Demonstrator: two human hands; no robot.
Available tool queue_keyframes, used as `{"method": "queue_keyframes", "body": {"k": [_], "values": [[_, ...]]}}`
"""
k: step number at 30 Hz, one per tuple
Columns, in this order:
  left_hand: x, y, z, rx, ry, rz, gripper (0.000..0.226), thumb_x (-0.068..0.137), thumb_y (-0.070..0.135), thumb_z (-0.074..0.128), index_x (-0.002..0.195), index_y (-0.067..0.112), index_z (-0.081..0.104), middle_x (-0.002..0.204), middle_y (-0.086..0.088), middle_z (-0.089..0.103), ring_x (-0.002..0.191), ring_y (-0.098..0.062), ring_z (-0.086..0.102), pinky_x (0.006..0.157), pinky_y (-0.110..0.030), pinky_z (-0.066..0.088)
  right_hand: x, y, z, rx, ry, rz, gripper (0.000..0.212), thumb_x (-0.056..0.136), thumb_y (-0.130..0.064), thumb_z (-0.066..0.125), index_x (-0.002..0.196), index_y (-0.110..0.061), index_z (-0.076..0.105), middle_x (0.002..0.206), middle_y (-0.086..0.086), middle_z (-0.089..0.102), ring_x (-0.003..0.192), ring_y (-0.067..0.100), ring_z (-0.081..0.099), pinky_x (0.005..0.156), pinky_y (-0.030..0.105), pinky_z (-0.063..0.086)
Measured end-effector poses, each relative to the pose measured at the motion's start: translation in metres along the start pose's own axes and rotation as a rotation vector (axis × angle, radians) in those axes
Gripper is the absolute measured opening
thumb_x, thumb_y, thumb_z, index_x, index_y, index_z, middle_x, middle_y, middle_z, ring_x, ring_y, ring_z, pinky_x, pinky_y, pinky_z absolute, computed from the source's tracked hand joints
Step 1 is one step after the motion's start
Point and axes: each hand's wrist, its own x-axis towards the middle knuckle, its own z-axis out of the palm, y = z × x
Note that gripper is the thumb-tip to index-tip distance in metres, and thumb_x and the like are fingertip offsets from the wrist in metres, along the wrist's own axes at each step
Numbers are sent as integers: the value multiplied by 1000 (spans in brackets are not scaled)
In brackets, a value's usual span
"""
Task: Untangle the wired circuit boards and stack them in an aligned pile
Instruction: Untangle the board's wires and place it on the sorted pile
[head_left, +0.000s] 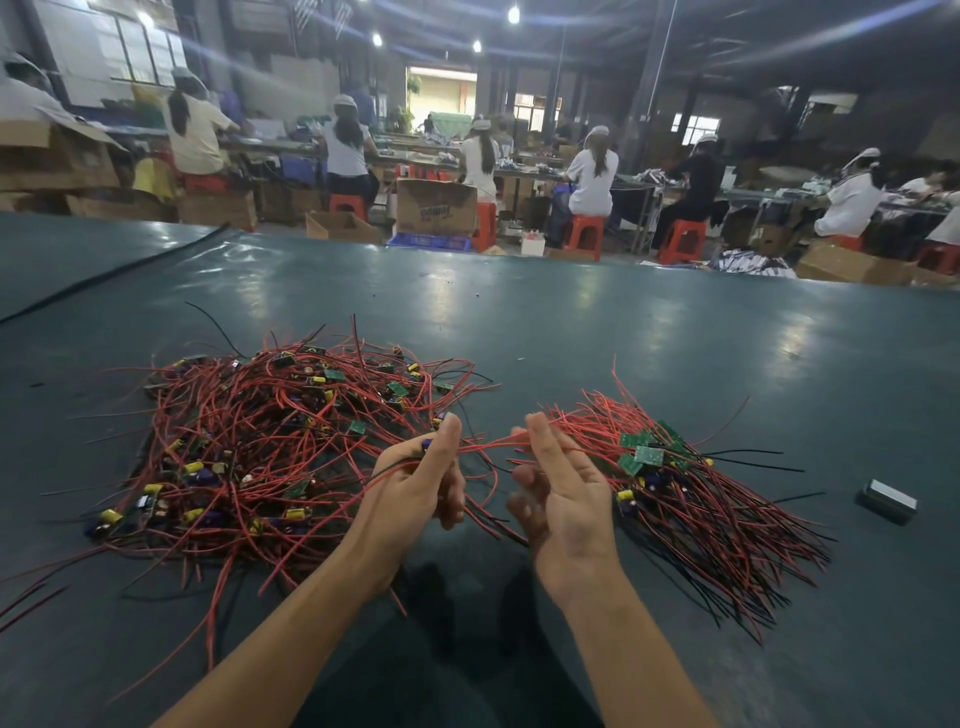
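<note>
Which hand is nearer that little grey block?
Right. The right hand is left of the grey block; the left hand is farther left, beside the tangled pile.

Head-worn, forward-down, close over table (649, 332)
</note>
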Motion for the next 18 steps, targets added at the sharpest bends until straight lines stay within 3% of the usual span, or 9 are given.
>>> {"method": "queue_keyframes", "body": {"k": [3, 6, 9, 13, 18], "values": [[-2, -2, 4, 33, -36, 23, 68, 80, 59, 48, 64, -7, 48, 56, -16, 47, 51, -24, 48, 50, -29, 47, -8, 13, 9, -58, -104, 56, 11, 65, -33, 82, 72, -25, 78, 68, -5, 67, 47, 7, 51, 45, 22, 48], [-2, -3, 6, 21, -56, 14, 52, 83, 54, 44, 65, 9, 64, 58, -4, 57, 54, -13, 57, 52, -20, 48, -14, 22, 14, -95, -181, 56, 22, 63, -33, 80, 80, -18, 80, 70, 8, 66, 53, 17, 54, 49, 28, 49], [1, -7, 5, 39, -66, 10, 50, 86, 51, 45, 75, 8, 67, 63, 0, 63, 60, -9, 62, 55, -17, 49, -15, 25, 15, -124, -190, 27, 23, 67, -35, 77, 81, -17, 81, 71, 9, 68, 56, 18, 56, 51, 28, 50], [1, -9, 3, 47, 13, 77, 48, 96, 35, 51, 56, 12, 60, 49, -4, 52, 44, -12, 49, 45, -21, 43, -12, 23, 16, -98, -129, 26, 19, 71, -34, 74, 74, -17, 80, 66, 6, 64, 52, 14, 55, 49, 23, 48], [6, -8, -8, -6, 128, 51, 59, 98, 24, 51, 40, 23, 46, 38, -1, 41, 37, -15, 36, 44, -25, 35, 8, 2, 2, 39, 69, 18, 14, 80, -24, 73, 77, -12, 79, 57, -8, 51, 39, 3, 32, 35, 16, 27]]}}
